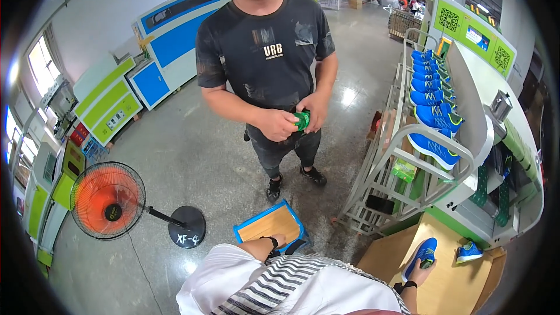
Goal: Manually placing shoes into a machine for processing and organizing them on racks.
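From the head camera, the person's right hand [424, 268] lies at about five o'clock, fingers curled over the heel of a bright blue mesh sports shoe with a green sole [421, 256], which rests on a pale brown wooden table [455, 286]. A second small blue shoe [468, 251] sits just beside it at three o'clock of the first, near the table's far edge, where the table meets the green base of a machine. The table's right rim bends away toward the dark border of the picture, and bare board lies open in front of the held shoe.

The left hand [279, 239] sits at six o'clock, resting on the near edge of a flat wooden tray with a blue rim [269, 223] that stands on the grey concrete floor [198, 151]; whether its fingers are spread or closed cannot be told, since the wrist and a dark watch band hide them.

At twelve o'clock another person in a dark printed T-shirt [265, 52] stands facing, both of that person's hands closed round a small green object [302, 120]. The floor between that person's shoes and the tray is open.

At nine o'clock an orange-bladed pedestal fan in a black wire cage [107, 199] tilts on a round black base [187, 227], just beside the tray. At three o'clock a grey metal rack [408, 140] carries a row of blue sports shoes [430, 90], closing off the right side. Blue, white and green machine cabinets [169, 29] line the far left.
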### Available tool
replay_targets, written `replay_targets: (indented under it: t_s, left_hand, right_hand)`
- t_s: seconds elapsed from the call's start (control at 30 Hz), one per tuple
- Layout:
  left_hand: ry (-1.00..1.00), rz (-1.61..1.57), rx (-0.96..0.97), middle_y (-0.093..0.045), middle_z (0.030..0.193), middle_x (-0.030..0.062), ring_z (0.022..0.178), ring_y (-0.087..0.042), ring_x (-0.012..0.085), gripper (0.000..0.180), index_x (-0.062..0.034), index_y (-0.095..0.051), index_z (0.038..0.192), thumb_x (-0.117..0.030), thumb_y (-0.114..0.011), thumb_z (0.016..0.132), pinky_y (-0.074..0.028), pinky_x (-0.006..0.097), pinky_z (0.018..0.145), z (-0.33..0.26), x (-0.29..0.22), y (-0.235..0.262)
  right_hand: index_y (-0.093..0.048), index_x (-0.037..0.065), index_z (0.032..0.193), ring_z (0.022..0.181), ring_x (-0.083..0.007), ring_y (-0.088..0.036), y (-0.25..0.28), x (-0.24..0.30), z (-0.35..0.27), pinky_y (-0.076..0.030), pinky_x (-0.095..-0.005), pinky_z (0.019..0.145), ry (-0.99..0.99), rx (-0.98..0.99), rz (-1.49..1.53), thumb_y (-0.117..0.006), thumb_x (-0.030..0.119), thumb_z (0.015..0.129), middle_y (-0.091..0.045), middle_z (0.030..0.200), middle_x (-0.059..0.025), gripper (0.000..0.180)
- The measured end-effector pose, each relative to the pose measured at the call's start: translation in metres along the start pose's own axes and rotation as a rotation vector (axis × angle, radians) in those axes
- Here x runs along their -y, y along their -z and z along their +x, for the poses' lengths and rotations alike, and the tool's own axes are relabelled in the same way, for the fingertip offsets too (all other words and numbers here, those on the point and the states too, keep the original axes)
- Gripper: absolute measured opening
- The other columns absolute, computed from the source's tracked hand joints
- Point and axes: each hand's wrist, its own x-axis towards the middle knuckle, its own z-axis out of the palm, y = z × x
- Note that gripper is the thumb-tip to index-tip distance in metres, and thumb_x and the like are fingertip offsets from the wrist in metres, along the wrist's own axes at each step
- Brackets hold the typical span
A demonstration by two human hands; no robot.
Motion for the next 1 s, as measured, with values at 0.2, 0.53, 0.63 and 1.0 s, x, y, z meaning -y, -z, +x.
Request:
replay_targets:
  t_s: [0.2,0.53,0.63,1.0]
  left_hand:
    - [0.056,-0.054,0.026,-0.060,0.126,0.0213,0.118,-0.057,0.0342,0.054,-0.0037,-0.060,0.126,-0.031,-0.060,0.079,-0.044,0.040,0.099,-0.001,0.002,0.007]
    - [0.013,-0.106,-0.016,-0.066,0.110,0.0225,0.104,-0.063,0.0377,0.040,-0.0057,-0.067,0.109,-0.027,-0.059,0.076,-0.050,0.045,0.085,-0.006,-0.006,0.011]
    - [-0.023,-0.030,-0.114,-0.065,0.114,0.0212,0.108,-0.062,0.0353,0.048,-0.0070,-0.064,0.118,-0.025,-0.062,0.074,-0.049,0.042,0.090,-0.005,-0.007,0.007]
    - [0.048,-0.132,-0.086,-0.061,0.124,0.0207,0.115,-0.058,0.0336,0.054,-0.0045,-0.060,0.125,-0.034,-0.063,0.080,-0.045,0.040,0.097,-0.020,-0.001,-0.001]
  right_hand:
    - [-0.029,0.008,0.147,0.124,-0.0366,-0.049,-0.002,-0.005,-0.003,-0.039,-0.0389,0.103,0.012,-0.020,0.006,-0.071,0.020,0.082,-0.048,0.138,-0.0217,0.078]
    - [-0.030,0.005,0.146,0.128,-0.0359,-0.046,-0.003,-0.006,-0.001,-0.037,-0.0381,0.106,0.016,-0.019,0.031,-0.072,0.019,0.081,-0.046,0.141,-0.0211,0.078]
    - [-0.030,0.006,0.146,0.128,-0.0357,-0.046,-0.009,-0.020,0.005,-0.037,-0.0380,0.106,0.022,-0.036,0.026,-0.072,0.020,0.082,-0.046,0.141,-0.0209,0.078]
    - [-0.030,0.009,0.147,0.124,-0.0354,-0.050,0.003,-0.001,-0.008,-0.039,-0.0387,0.104,-0.029,-0.019,0.025,-0.072,0.019,0.081,-0.048,0.138,-0.0220,0.078]
